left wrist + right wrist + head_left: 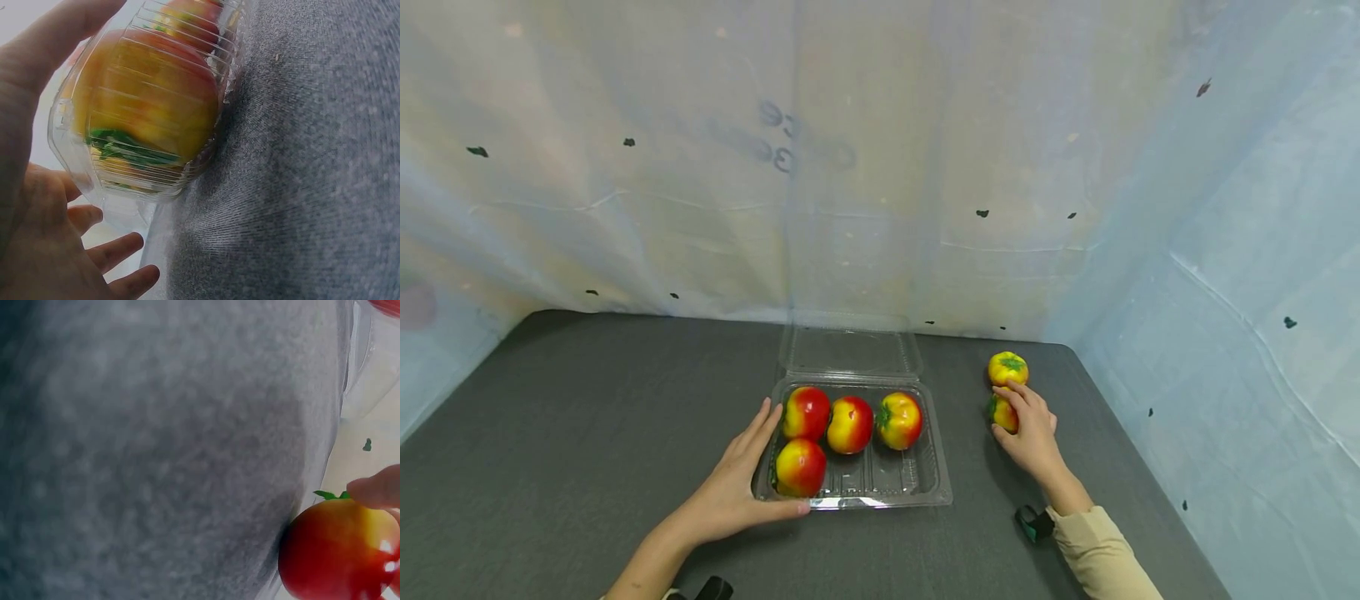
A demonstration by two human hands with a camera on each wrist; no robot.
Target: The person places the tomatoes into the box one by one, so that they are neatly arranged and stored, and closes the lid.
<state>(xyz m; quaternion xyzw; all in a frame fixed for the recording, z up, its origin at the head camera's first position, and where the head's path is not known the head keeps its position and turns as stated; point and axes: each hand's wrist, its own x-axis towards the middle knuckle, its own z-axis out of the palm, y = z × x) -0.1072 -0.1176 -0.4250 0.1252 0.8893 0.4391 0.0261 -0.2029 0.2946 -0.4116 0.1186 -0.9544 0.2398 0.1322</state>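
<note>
A clear plastic clamshell box (931, 492) lies with its lid tipped back, holding several red-and-yellow fruits, among them a front-left one (801, 468) and a right one (899, 421) with a green top. Spread around the box's front-left corner is my left hand (730, 492), its thumb along the front rim and its fingers stretched along the left side. Over to the right, my right hand (1032, 440) grips a red-and-yellow fruit (334, 550) with green leaves between thumb and fingers, partly hiding it. That fruit appears low at the table surface.
Just beyond the right hand sits another yellow fruit (1007, 367) with a green top. The dark grey table (587, 433) is bordered by pale hanging sheeting (880, 167) at the back and sides. The raised lid (850, 350) extends toward the back edge.
</note>
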